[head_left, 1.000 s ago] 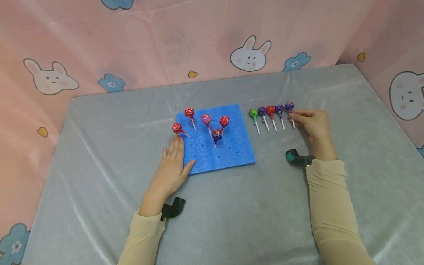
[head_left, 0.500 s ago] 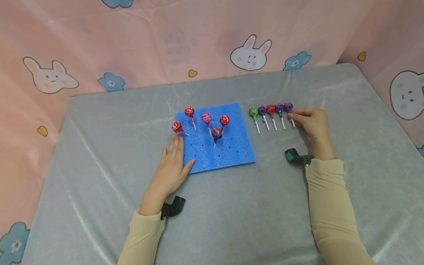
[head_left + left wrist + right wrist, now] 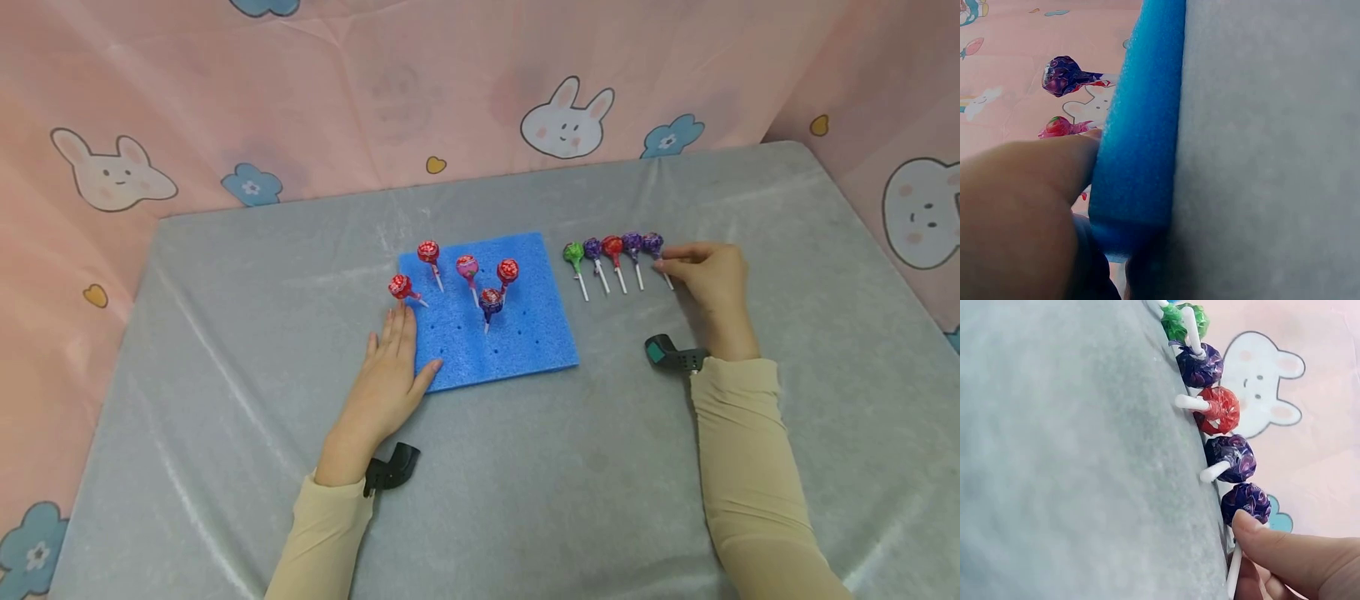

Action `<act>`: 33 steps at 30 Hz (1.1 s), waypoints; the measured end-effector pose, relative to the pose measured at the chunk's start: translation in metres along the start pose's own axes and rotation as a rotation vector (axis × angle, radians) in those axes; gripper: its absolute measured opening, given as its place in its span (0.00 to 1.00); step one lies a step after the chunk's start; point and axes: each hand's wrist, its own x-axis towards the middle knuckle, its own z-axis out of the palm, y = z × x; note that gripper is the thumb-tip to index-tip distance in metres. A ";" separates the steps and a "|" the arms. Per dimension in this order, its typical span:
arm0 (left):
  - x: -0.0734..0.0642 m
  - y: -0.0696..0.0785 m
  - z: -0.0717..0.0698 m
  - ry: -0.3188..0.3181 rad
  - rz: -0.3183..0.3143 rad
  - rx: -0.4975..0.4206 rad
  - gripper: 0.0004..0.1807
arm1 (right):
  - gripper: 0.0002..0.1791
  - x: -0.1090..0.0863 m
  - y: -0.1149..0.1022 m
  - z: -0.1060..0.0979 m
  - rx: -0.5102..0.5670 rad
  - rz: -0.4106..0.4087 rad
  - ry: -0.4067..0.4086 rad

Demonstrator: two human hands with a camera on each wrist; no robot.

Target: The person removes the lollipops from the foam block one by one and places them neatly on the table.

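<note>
My left hand (image 3: 382,383) lies along the left side of a blue foam block (image 3: 517,350), its fingers straight and its thumb over the front corner. Several lollipops stand stuck in that foam: red ones, a pink one (image 3: 467,267) and a dark purple one (image 3: 491,302). The red lollipop (image 3: 401,287) nearest my fingertips leans to the left. Over on the right, my right hand (image 3: 708,279) pinches the rightmost purple lollipop (image 3: 1246,505) by its stick just under the candy. That lollipop lies at the end of a row on the table.
Left of it in the row lie another purple lollipop (image 3: 632,243), a red one (image 3: 612,247), a purple one (image 3: 592,248) and a green one (image 3: 573,252). Small holes dot the foam's front half. A pink curtain (image 3: 337,100) hangs behind the grey cloth-covered table (image 3: 540,483).
The rightmost purple lollipop has shifted slightly left toward its neighbour, and its stick has tilted, with the right hand on it. My left hand stays in place on the foam.
</note>
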 end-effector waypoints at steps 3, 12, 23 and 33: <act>0.000 0.000 0.000 0.000 0.000 -0.001 0.41 | 0.22 0.001 0.001 -0.001 -0.024 -0.001 -0.015; 0.000 0.000 0.000 -0.001 0.000 0.000 0.41 | 0.22 0.004 0.002 -0.002 -0.021 0.013 -0.026; -0.001 0.000 0.001 0.000 -0.004 0.005 0.41 | 0.15 0.002 -0.005 -0.007 0.055 0.052 -0.013; 0.000 0.000 0.000 0.002 0.000 -0.003 0.41 | 0.12 -0.005 -0.022 -0.010 0.222 0.079 -0.073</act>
